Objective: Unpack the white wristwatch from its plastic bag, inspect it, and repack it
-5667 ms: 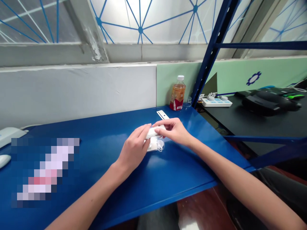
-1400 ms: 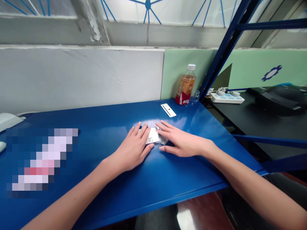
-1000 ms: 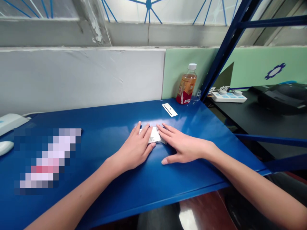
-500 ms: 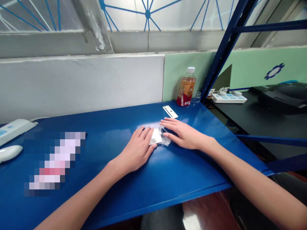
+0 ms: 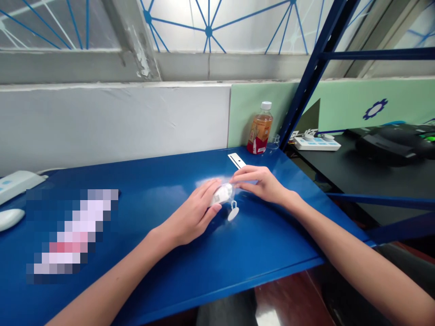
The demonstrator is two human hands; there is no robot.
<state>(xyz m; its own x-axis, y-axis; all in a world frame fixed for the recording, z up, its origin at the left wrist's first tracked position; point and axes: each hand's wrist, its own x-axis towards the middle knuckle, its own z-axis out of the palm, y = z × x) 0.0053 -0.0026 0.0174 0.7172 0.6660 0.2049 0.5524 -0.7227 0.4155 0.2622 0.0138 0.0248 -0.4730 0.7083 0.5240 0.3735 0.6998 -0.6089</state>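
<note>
A small white packet [image 5: 222, 194] with a clear tab hanging from it is held just above the blue table [image 5: 163, 253], near the middle. My left hand [image 5: 193, 213] grips its left side, fingers curled around it. My right hand [image 5: 261, 183] pinches its right end between thumb and fingertips. The hanging tab [image 5: 233, 212] dangles toward the table below the packet.
A white strip [image 5: 236, 160] lies on the table beyond my right hand. An orange drink bottle [image 5: 260, 129] stands at the back right corner. A white device [image 5: 16, 185] and a mouse [image 5: 10, 218] sit at far left. A blue rack post [image 5: 306, 90] and a black desk [image 5: 356, 172] lie to the right.
Both hands lay flat on the packet on the table; now they have closed on it and lifted it slightly, its tab hanging down.
</note>
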